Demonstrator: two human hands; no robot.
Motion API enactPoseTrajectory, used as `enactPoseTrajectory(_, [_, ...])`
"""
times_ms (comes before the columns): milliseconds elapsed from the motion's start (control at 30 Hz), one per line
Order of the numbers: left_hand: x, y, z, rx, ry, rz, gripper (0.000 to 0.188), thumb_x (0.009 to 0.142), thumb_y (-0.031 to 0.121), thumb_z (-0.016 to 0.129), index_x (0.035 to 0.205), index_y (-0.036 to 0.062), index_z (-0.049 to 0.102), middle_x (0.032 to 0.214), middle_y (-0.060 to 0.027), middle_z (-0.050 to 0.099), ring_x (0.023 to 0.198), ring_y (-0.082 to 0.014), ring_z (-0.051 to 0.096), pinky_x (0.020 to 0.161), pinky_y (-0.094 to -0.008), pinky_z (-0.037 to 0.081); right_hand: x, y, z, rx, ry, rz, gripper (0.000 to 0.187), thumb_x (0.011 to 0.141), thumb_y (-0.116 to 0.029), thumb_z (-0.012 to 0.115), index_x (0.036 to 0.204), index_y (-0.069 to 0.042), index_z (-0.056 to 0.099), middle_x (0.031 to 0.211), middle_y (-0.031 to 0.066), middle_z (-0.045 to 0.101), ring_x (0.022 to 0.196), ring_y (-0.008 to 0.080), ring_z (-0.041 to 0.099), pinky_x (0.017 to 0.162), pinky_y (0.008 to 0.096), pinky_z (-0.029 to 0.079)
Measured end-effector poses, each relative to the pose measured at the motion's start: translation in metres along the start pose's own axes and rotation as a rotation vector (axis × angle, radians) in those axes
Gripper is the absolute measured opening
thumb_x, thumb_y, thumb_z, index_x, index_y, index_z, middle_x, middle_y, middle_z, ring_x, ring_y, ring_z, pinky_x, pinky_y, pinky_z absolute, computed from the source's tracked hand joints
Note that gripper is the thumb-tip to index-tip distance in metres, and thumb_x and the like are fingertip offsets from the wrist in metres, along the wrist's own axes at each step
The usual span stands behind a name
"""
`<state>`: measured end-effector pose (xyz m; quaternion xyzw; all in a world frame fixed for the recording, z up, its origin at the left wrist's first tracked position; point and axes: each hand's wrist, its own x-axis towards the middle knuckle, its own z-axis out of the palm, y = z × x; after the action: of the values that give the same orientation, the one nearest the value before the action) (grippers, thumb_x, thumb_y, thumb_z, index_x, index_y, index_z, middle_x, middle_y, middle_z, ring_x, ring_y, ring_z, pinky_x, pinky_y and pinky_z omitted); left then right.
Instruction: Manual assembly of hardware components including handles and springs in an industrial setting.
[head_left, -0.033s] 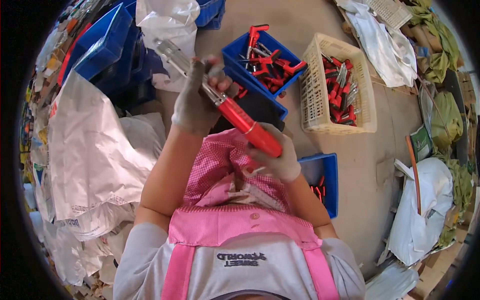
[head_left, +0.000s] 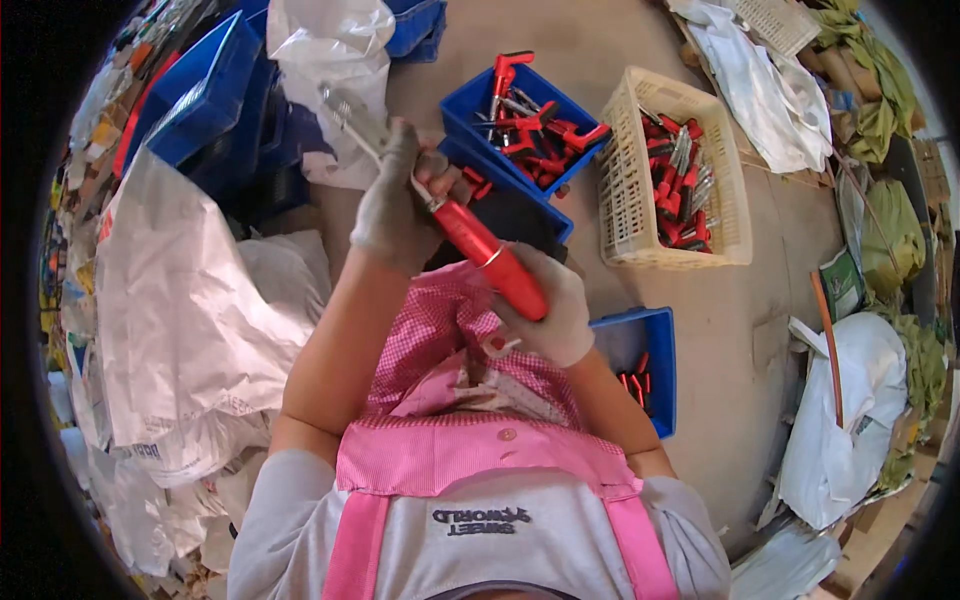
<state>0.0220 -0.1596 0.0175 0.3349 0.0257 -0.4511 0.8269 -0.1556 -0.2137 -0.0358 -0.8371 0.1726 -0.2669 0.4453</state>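
Note:
I hold a long tool with a red barrel-shaped grip (head_left: 485,255) and a metal shaft at a slant above my lap. Its grip end points toward me and to the right, while the metal end lies far left and looks blurred. My left hand (head_left: 395,200) is wrapped round the metal part near where it meets the red grip. Round the lower end of the grip my right hand (head_left: 552,315) is closed, its fingers partly hidden. A small red-and-pale piece (head_left: 500,346) shows below that hand; what it is I cannot make out. Both hands wear pale gloves.
Ahead, a blue bin (head_left: 575,120) holds several red-handled tool parts. A cream plastic crate (head_left: 622,215) with more red and metal tools stands to its right. Another blue bin (head_left: 668,375) with small red pieces sits by my right elbow. White sacks (head_left: 190,310) fill the left side.
The tool has shifted slightly, its metal end a little to the right and its grip end a little down and left. My left hand has moved slightly right with it.

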Motion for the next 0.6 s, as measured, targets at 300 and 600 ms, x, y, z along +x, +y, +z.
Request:
enactPoseTrajectory(300, [0.084, -0.050, -0.035, 0.177, -0.175, -0.151, 0.039, 0.095, 0.043, 0.040, 0.118, 0.0125, 0.046, 0.104, -0.0086, 0.055, 0.096, -0.0204, 0.053, 0.089, -0.0350, 0.042, 0.002, 0.063, -0.024, 0.912, 0.250, 0.596, 0.030, 0.081, -0.010, 0.064, 0.109, -0.002, 0.056, 0.080, 0.0029, 0.061, 0.066, 0.0119, 0.060, 0.062, 0.0277, 0.048])
enactPoseTrajectory(600, [0.126, -0.055, -0.092, 0.302, 0.109, -0.169, 0.019, 0.092, 0.019, 0.051, 0.107, 0.0085, 0.051, 0.087, -0.0038, 0.057, 0.076, -0.0162, 0.057, 0.072, -0.0305, 0.049, 0.049, 0.325, -0.196, -0.836, 0.612, 0.792, 0.056, 0.077, -0.052, 0.062, 0.109, -0.006, 0.058, 0.095, 0.0198, 0.065, 0.087, 0.0375, 0.062, 0.075, 0.0437, 0.048])
